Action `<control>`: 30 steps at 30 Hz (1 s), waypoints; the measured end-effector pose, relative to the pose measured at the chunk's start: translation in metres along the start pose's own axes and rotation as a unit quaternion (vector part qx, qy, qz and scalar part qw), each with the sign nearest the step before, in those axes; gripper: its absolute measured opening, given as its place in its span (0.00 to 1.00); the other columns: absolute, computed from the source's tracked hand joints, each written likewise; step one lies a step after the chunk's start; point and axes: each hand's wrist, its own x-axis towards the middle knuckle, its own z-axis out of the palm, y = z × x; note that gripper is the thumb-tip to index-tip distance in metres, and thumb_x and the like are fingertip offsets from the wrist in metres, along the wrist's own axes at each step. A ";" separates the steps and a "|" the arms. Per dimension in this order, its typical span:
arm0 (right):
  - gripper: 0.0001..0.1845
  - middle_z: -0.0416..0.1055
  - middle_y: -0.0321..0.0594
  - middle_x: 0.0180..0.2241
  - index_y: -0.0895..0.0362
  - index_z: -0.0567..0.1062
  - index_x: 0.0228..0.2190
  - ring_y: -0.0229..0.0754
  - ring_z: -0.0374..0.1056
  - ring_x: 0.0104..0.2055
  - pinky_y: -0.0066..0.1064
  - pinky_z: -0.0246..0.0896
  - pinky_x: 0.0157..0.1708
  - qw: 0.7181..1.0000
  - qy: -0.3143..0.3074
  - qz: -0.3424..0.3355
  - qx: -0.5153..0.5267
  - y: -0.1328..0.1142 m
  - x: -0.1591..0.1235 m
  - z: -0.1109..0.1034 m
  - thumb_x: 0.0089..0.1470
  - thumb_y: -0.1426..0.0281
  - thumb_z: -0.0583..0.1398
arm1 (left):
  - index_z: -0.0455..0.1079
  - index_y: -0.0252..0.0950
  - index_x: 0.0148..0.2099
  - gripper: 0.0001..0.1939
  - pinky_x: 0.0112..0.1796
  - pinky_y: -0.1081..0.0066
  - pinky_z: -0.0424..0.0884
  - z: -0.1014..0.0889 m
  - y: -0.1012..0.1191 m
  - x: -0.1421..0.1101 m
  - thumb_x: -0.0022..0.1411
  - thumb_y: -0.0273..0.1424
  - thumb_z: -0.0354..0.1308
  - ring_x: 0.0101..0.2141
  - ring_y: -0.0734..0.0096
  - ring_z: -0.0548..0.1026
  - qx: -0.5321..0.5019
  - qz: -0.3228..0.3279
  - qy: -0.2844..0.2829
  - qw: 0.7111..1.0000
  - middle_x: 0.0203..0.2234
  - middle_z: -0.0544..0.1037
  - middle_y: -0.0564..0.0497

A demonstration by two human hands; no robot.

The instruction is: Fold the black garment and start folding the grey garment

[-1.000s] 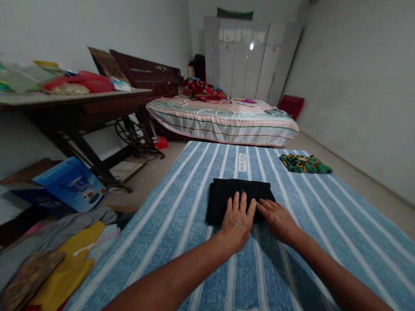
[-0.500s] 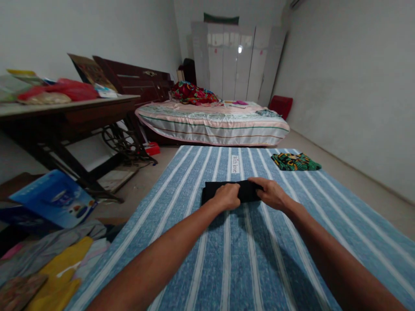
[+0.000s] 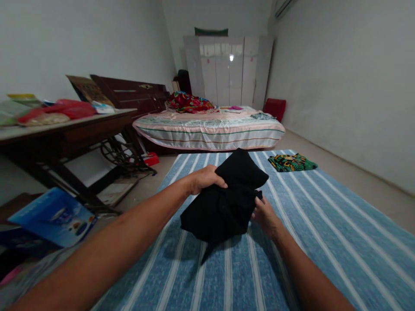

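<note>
A black cloth garment [image 3: 223, 207] is held up just over the blue-and-white striped bed cover [image 3: 210, 276], partly unfolded with loose flaps. My left hand [image 3: 207, 179] is closed on its upper left side, thumb on top and fingers hidden behind the fabric. At the garment's right edge, my right hand [image 3: 264, 214] pinches the cloth between thumb and fingers. The garment's exact kind cannot be made out. A green, black and yellow patterned folded cloth [image 3: 292, 163] lies on the cover at the far right.
Beyond stands a second bed [image 3: 210, 134] with a red floral quilt [image 3: 191, 103]. On the left are a treadle sewing machine table [image 3: 71, 125] and a blue box [image 3: 56, 216] on the floor. A white wardrobe [image 3: 223, 69] stands at the back.
The black garment was a flat folded strip on the cover. Now it is lifted and partly opened out. My left hand has moved left and up; my right hand has dropped lower.
</note>
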 end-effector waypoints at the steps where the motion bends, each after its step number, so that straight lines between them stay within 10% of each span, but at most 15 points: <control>1: 0.41 0.56 0.40 0.61 0.45 0.48 0.60 0.50 0.51 0.62 0.48 0.54 0.55 0.999 -0.007 -0.013 0.052 0.002 -0.004 0.009 0.49 0.46 0.55 | 0.71 0.31 0.31 0.14 0.34 0.62 0.73 0.003 -0.003 -0.006 0.35 0.22 0.63 0.27 0.60 0.77 -0.020 -0.008 -0.013 1.000 0.22 0.78 0.49; 8: 0.43 0.65 0.45 0.55 0.53 0.66 0.50 0.53 0.56 0.59 0.48 0.50 0.58 0.952 -0.096 0.116 0.266 0.011 -0.049 0.042 0.38 0.39 0.58 | 0.73 0.29 0.40 0.19 0.36 0.64 0.73 0.025 -0.038 -0.046 0.40 0.21 0.63 0.29 0.63 0.77 -0.198 -0.023 -0.060 0.978 0.30 0.80 0.45; 12: 0.32 0.72 0.45 0.47 0.55 0.71 0.42 0.53 0.65 0.53 0.48 0.54 0.55 0.957 -0.096 0.137 0.237 -0.001 -0.067 0.032 0.35 0.54 0.67 | 0.72 0.28 0.43 0.18 0.36 0.64 0.74 0.041 -0.071 -0.065 0.45 0.22 0.60 0.30 0.62 0.78 -0.325 -0.063 -0.045 0.942 0.31 0.80 0.43; 20: 0.25 0.77 0.41 0.33 0.59 0.74 0.37 0.46 0.73 0.36 0.43 0.63 0.45 0.959 -0.168 0.226 0.003 -0.058 -0.037 0.008 0.30 0.74 0.68 | 0.69 0.27 0.49 0.20 0.42 0.60 0.72 0.116 -0.122 -0.102 0.54 0.31 0.57 0.35 0.57 0.78 -0.530 -0.105 0.084 0.837 0.34 0.79 0.42; 26: 0.17 0.76 0.36 0.27 0.58 0.75 0.27 0.44 0.72 0.29 0.37 0.67 0.36 0.837 -0.356 0.253 -0.330 -0.093 0.024 0.034 0.27 0.68 0.68 | 0.64 0.35 0.55 0.26 0.48 0.58 0.68 0.184 -0.146 -0.114 0.57 0.42 0.55 0.52 0.54 0.69 -0.632 -0.066 0.102 0.766 0.51 0.71 0.43; 30: 0.19 0.73 0.33 0.21 0.57 0.76 0.23 0.43 0.70 0.26 0.37 0.66 0.33 0.788 -0.370 0.239 -0.430 -0.074 0.053 0.049 0.19 0.69 0.71 | 0.66 0.32 0.49 0.31 0.48 0.56 0.66 0.206 -0.183 -0.115 0.48 0.47 0.62 0.56 0.50 0.63 -0.606 -0.202 -0.006 0.770 0.53 0.68 0.35</control>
